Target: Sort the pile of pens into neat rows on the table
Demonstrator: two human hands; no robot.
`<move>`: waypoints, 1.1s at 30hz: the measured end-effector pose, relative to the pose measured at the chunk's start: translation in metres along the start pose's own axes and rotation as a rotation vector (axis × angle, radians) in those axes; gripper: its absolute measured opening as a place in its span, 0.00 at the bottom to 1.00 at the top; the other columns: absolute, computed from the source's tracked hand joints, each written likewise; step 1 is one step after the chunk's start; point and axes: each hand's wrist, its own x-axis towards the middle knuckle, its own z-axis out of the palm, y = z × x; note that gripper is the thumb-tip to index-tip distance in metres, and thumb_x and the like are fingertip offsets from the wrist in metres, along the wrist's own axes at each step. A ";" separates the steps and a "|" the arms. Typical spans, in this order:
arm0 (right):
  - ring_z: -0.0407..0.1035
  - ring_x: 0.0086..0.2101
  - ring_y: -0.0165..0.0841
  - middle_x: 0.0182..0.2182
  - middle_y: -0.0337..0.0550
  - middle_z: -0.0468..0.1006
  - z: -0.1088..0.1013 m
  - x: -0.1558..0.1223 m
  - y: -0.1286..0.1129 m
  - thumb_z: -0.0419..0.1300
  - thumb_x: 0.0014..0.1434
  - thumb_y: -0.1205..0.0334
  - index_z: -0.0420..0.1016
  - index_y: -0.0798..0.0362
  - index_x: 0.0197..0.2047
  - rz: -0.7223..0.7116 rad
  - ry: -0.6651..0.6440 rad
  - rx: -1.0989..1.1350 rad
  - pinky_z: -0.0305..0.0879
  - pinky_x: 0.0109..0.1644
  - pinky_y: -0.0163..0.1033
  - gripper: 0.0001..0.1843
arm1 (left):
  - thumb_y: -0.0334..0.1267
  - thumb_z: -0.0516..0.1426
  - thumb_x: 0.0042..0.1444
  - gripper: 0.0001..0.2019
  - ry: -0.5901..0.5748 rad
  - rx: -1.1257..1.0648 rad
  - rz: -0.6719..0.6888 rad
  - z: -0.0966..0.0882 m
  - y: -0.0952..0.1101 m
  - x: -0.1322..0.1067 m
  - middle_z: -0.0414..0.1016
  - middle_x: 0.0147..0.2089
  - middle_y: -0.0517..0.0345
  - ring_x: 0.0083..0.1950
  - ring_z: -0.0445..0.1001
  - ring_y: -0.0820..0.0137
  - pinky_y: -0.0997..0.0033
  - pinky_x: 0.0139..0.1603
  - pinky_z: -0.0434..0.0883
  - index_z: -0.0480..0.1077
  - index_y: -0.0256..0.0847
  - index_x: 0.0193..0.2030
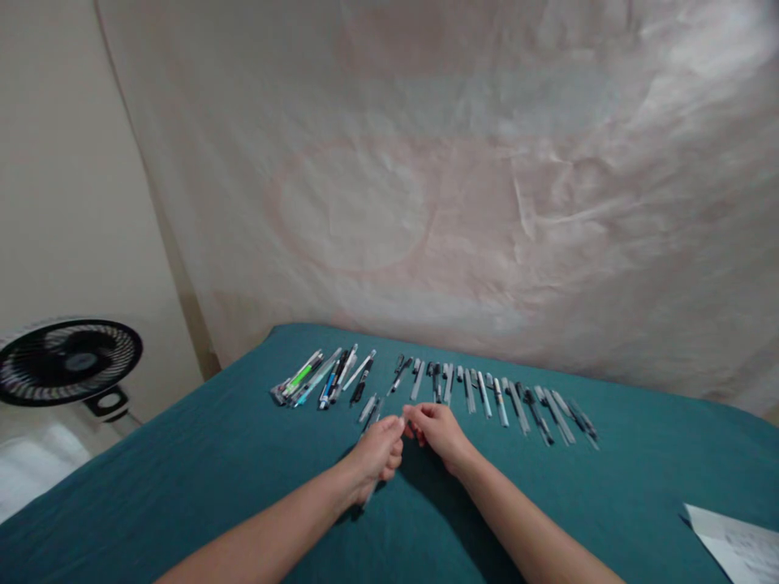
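My left hand is closed in front of me, and the end of a slim clear pen pokes out below it. Close beside it, my right hand has its fingertips pinched together, almost meeting the left thumb. Whatever the right fingers hold, if anything, is too small to make out. Just beyond the left hand lie a pen cap or short clear piece and a dark pen partly hidden by that hand. A long row of clear and dark pens, several with caps beside them, stretches behind the right hand.
A looser group of pens, one bright green, lies at the back left of the green-covered table. White paper with writing rests at the front right. A black fan stands left, and a pale sheet hangs behind.
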 end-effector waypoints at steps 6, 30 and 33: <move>0.53 0.15 0.22 0.14 0.34 0.65 0.002 0.000 0.000 0.55 0.48 0.47 0.65 0.56 0.19 -0.020 0.023 0.009 0.51 0.18 0.30 0.20 | 0.52 0.47 0.51 0.14 -0.023 0.007 -0.012 -0.001 0.001 0.001 0.43 0.17 0.74 0.13 0.39 0.84 0.79 0.17 0.33 0.52 0.44 0.32; 0.62 0.15 0.27 0.12 0.39 0.69 0.023 0.056 0.010 0.56 0.46 0.62 0.70 0.57 0.17 -0.008 0.078 -0.471 0.52 0.19 0.30 0.10 | 0.47 0.51 0.51 0.12 0.112 -0.272 0.270 -0.002 -0.020 -0.003 0.56 0.22 0.67 0.19 0.54 0.83 0.82 0.18 0.45 0.58 0.39 0.32; 0.65 0.19 0.28 0.15 0.41 0.72 0.022 0.055 0.008 0.57 0.45 0.63 0.71 0.57 0.19 -0.051 0.100 -0.522 0.54 0.22 0.30 0.08 | 0.47 0.51 0.52 0.12 0.109 -0.277 0.270 -0.002 -0.019 -0.003 0.55 0.22 0.67 0.19 0.54 0.83 0.82 0.18 0.45 0.58 0.38 0.33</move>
